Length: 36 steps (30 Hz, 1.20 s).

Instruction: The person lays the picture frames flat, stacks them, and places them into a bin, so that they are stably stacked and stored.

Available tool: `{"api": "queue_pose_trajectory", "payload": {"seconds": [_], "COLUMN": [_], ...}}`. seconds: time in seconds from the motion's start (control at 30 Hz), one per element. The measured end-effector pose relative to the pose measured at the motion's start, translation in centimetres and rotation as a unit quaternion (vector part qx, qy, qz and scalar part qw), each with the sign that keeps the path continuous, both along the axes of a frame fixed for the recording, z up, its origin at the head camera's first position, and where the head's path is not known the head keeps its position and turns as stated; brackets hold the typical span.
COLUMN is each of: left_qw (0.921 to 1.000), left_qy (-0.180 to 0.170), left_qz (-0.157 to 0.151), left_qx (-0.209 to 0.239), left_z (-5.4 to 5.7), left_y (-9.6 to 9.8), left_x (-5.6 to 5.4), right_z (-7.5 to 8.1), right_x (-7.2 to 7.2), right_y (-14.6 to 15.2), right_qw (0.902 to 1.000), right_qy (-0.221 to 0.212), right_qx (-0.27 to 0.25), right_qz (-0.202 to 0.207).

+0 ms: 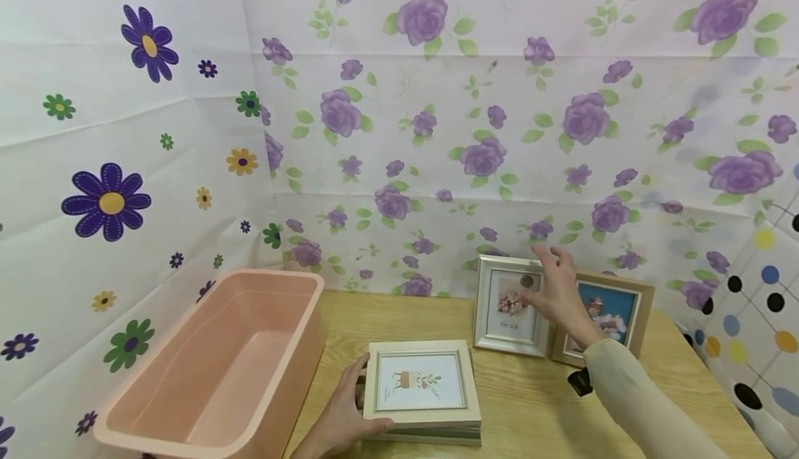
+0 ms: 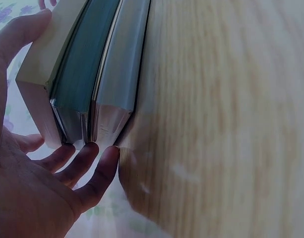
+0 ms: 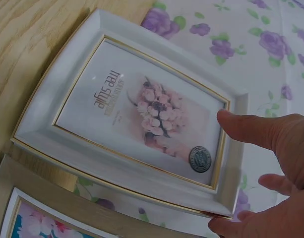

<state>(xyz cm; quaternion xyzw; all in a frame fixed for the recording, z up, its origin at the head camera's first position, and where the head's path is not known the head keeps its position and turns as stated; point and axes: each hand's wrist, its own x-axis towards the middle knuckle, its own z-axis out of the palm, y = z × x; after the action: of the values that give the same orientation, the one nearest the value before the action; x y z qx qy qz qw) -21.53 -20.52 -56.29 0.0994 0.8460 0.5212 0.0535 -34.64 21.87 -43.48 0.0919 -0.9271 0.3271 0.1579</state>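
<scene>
My left hand (image 1: 342, 407) rests against the near left corner of a stack of picture frames, fingertips touching its side and thumb along the front. On top lies a cream picture frame (image 1: 424, 417) with a plant print. Beneath it, a teal-looking frame (image 2: 87, 59) and a paler frame (image 2: 122, 64) show in the left wrist view. My right hand (image 1: 558, 292) is spread at the upper right edge of an upright white-silver picture frame (image 1: 483, 306), thumb in front of its border (image 3: 233, 163). Behind my right wrist stands a tan picture frame (image 1: 643, 306) with a blue flower picture.
A pink plastic tub (image 1: 308, 306) stands to the left of the stack. Everything sits on a wooden table (image 1: 387, 313). Flower-printed sheets (image 1: 374, 168) hang behind and on the left, and a dotted sheet (image 1: 758, 306) on the right.
</scene>
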Motion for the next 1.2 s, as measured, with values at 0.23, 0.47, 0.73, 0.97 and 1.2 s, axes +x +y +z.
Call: {"api": "queue_pose_trajectory", "payload": {"seconds": [0.23, 0.47, 0.73, 0.97, 1.2], "left_qw": [0.9998, 0.9998, 0.9999, 0.9999, 0.9998], "left_qy": [0.003, -0.002, 0.002, 0.000, 0.003], "left_qz": [0.007, 0.004, 0.004, 0.000, 0.000], "left_qx": [-0.017, -0.020, -0.012, -0.016, -0.020], "left_z": [-0.2, 0.0, 0.1, 0.0, -0.1], "left_y": [-0.1, 0.0, 0.0, -0.2, -0.2], "left_x": [-0.2, -0.2, 0.0, -0.2, -0.2], "right_z": [-1.0, -1.6, -1.6, -1.3, -1.1], "right_x": [-0.8, -1.1, -1.4, -1.6, -1.3], "right_y": [0.1, 0.5, 1.3, 1.9, 2.3], "right_qw": [0.9996, 0.9988, 0.9975, 0.9970, 0.9988], "right_qy": [-0.009, -0.014, -0.039, -0.035, -0.022], "right_qx": [0.023, 0.037, 0.035, 0.051, 0.018], "right_qz": [0.014, 0.029, 0.048, 0.046, 0.040]}}
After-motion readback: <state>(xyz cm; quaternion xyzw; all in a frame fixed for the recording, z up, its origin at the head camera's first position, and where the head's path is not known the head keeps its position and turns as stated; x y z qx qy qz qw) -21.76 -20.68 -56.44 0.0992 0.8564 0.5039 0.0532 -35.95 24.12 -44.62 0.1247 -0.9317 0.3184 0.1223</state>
